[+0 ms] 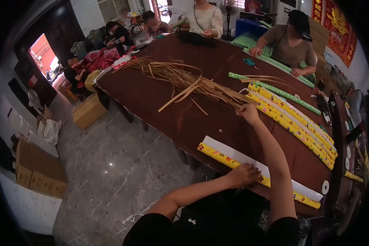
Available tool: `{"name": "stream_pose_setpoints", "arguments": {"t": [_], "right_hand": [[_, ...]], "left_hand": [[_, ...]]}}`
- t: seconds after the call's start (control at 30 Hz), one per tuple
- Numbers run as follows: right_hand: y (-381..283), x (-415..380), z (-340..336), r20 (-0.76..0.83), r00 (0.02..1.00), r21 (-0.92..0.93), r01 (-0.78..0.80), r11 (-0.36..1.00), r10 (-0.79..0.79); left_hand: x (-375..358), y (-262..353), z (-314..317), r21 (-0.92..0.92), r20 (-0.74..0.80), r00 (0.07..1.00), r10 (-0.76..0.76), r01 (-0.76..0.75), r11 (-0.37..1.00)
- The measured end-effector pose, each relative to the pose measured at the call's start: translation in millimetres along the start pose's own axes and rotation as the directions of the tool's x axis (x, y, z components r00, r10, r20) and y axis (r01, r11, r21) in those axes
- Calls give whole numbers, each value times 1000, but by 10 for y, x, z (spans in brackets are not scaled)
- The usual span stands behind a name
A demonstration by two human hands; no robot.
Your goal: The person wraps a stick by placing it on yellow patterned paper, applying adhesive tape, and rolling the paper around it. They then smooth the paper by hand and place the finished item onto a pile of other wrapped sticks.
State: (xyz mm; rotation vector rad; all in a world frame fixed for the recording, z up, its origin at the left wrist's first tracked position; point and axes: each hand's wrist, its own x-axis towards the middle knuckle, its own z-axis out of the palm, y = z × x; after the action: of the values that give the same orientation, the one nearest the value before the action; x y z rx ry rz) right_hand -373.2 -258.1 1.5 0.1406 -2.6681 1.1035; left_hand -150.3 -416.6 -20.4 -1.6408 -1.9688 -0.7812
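Near the table's front edge lies a partly rolled sheet of yellow patterned wrapping paper (217,152), its white inner side showing along the far edge. My left hand (245,175) is on the middle of this roll, fingers curled over it. Farther out, my right hand (249,112) pinches the near end of a bundle of long brown strips (217,91). The strips fan out loosely toward the far left. Right beside that hand lie several yellow patterned rolls (293,125) side by side.
A green patterned roll (283,93) and teal scissors (249,62) lie beyond the yellow rolls. At the far right a person in a black cap (293,45) handles green paper. A white tape roll (324,187) stands by my paper's right end. Cardboard boxes (41,170) sit left.
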Motion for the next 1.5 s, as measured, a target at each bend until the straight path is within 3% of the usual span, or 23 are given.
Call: {"name": "stream_pose_setpoints", "arguments": {"t": [0.03, 0.1, 0.13, 0.17, 0.27, 0.33, 0.4, 0.47, 0.53, 0.63, 0.7, 0.8, 0.93, 1.0, 1.1, 1.33, 1.43, 1.5], "right_hand": [[65, -21, -55, -2, 1000, -6, -20, 1000, 20], [163, -31, -152, 23, 995, 189, -95, 977, 92], [98, -68, -252, 78, 974, 312, -225, 923, 211], [25, -112, -354, 72, 971, 311, -239, 920, 228], [147, -42, -509, -36, 843, 761, -325, 561, 537], [295, 3, -711, -82, 821, 945, -117, 307, 565], [578, 145, -1035, -50, 864, 968, -81, 238, 501], [466, 159, -1516, -147, 920, 978, 81, 191, 362], [69, 113, -2105, -274, 875, 961, 237, 141, 400], [392, 147, -3142, -415, 904, 877, 369, 307, 101], [-14, -72, -3691, -520, 845, 790, 420, 447, 124], [-583, -516, -4371, -644, 765, 497, 440, 748, -21], [-1619, -1185, -4236, -561, 794, 89, 342, 936, -236], [-2061, -1416, -4061, -449, 829, -53, 348, 936, -334], [-2461, -1604, -3785, -289, 865, -127, 389, 912, -410], [-2819, -1777, -3247, -96, 921, 46, 382, 923, -377], [-2561, -1819, -2731, -15, 989, 330, 145, 933, -148], [-2176, -1741, -2173, 126, 991, 562, -107, 820, 43]], "left_hand": [[5, 10, -18, -21, 2, 1000, 4, -4, 1000], [20, 37, -38, -10, 47, 998, -45, 46, 999], [22, 26, -12, -23, 34, 998, -48, 49, 999], [18, 27, 5, -39, 40, 998, -42, 43, 998], [10, 29, 9, -7, 22, 998, -54, 54, 999], [19, 34, 12, -10, 15, 999, -50, 51, 999], [20, 29, -7, -8, 11, 999, -53, 53, 999], [38, 32, -31, 30, -9, 999, -33, 34, 999], [49, 24, -31, 28, -22, 999, -33, 34, 999], [45, 45, -14, 12, -28, 999, -46, 47, 999], [37, 32, -13, 5, -15, 998, -53, 53, 999], [26, 31, -6, 2, 11, 998, -61, 61, 998], [43, 36, -38, 39, 27, 998, -51, 50, 998], [59, 30, -54, 34, 18, 999, -36, 35, 999], [55, 32, -37, 53, -6, 999, -35, 36, 998], [56, 37, -37, 42, 22, 999, -37, 36, 998], [68, 34, -60, 62, 2, 1000, -31, 31, 998], [38, 40, -25, 60, 25, 999, -45, 43, 997]]}}
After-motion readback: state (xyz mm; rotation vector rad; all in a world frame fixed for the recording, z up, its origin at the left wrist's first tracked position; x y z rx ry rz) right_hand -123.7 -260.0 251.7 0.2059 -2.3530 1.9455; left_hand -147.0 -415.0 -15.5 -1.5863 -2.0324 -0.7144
